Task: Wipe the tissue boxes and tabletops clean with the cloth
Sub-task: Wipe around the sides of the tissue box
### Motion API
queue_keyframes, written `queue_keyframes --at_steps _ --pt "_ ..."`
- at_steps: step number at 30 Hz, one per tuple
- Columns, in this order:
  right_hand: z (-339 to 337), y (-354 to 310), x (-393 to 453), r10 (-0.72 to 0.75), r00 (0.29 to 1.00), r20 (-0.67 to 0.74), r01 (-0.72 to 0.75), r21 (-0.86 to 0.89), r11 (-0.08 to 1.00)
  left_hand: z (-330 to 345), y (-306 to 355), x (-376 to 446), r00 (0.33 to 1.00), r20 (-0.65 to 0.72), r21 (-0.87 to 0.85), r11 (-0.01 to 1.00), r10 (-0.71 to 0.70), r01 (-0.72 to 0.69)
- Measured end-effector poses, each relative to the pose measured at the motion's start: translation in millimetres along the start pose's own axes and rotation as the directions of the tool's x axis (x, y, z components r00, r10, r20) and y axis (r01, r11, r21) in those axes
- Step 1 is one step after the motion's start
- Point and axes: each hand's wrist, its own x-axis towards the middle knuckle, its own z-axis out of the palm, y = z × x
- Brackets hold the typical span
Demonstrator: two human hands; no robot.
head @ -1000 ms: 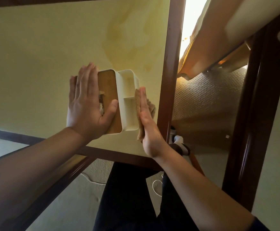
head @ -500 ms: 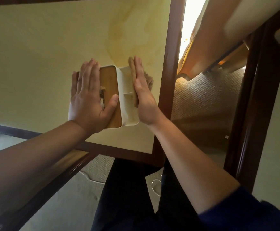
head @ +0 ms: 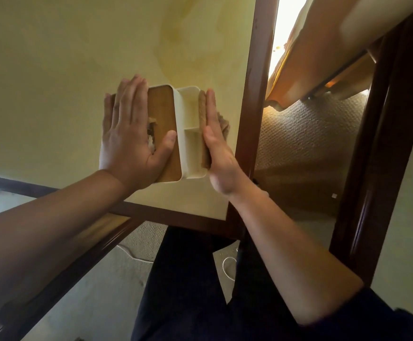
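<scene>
While both flat hands steady tissue box (head: 176, 129), yellow tabletop (head: 53, 82) meets carpet (head: 306, 143).

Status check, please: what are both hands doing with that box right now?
Left hand flat on tissue box lid. Right hand presses cloth against its side. Nothing in the way.

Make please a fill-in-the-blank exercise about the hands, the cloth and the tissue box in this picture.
1. The left hand lies flat on the box's ____ lid.
2. The right hand presses the ____ against the tissue box.
3. The box stands on the ____ tabletop.

Missing words: wooden; cloth; yellow
</scene>
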Motion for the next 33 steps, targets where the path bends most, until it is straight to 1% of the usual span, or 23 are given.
queue_keyframes --at_steps 3,5,7,10,11,16,18,21,25,30,33 --pt "-9.5 -24.6 42.6 0.007 0.999 -0.034 -0.011 -0.096 0.995 -1.9 0.1 -0.6 1.0 -0.003 -0.002 1.0 0.0 0.0" --pt "-11.4 -36.1 60.1 0.0 0.999 -0.043 -0.005 -0.12 0.993 -1.7 -1.0 0.2 1.0 -0.006 0.0 1.0 -0.015 0.015" --pt "-9.6 -37.2 60.2 -0.034 0.999 -0.037 0.029 -0.129 0.991 -1.5 -0.8 -0.4 1.0 -0.012 0.003 1.0 -0.028 0.028" --pt "-6.6 -22.5 39.3 -0.104 0.994 -0.017 0.1 -0.159 0.982 0.0 -1.2 -1.5 0.999 -0.01 0.0 0.999 -0.035 0.035" --pt "-5.6 -16.1 29.3 -0.103 0.995 -0.018 0.099 -0.15 0.984 0.3 -1.4 -1.4 0.999 -0.011 0.001 0.999 -0.036 0.036" --pt "9.6 8.5 -30.9 -0.005 1.0 -0.015 0.005 -0.037 0.999 -0.2 -0.3 -1.3 0.999 -0.005 -0.002 0.999 -0.04 0.04" --pt "14.6 12.4 -50.7 0.014 0.999 -0.036 -0.017 -0.066 0.998 -1.5 -0.2 -1.8 0.999 -0.004 -0.005 0.999 -0.036 0.036" --pt "18.8 12.7 -60.1 -0.001 0.997 -0.079 -0.013 -0.177 0.984 -3.2 -1.6 -1.7 1.0 -0.001 -0.007 1.0 -0.02 0.02" --pt "19.0 7.5 -43.6 -0.015 0.996 -0.086 0.0 -0.165 0.986 -2.8 -2.7 -1.0 1.0 -0.001 0.0 1.0 -0.013 0.013" --pt "6.1 -9.9 8.5 -0.03 0.995 -0.096 0.016 -0.149 0.989 -2.9 -3.1 -0.2 1.0 0.006 -0.006 1.0 -0.003 0.003" --pt "-1.9 -28.6 39.5 -0.058 0.996 -0.072 0.047 -0.155 0.987 -2.9 -3.9 -0.6 1.0 0.001 0.004 1.0 -0.004 0.004"
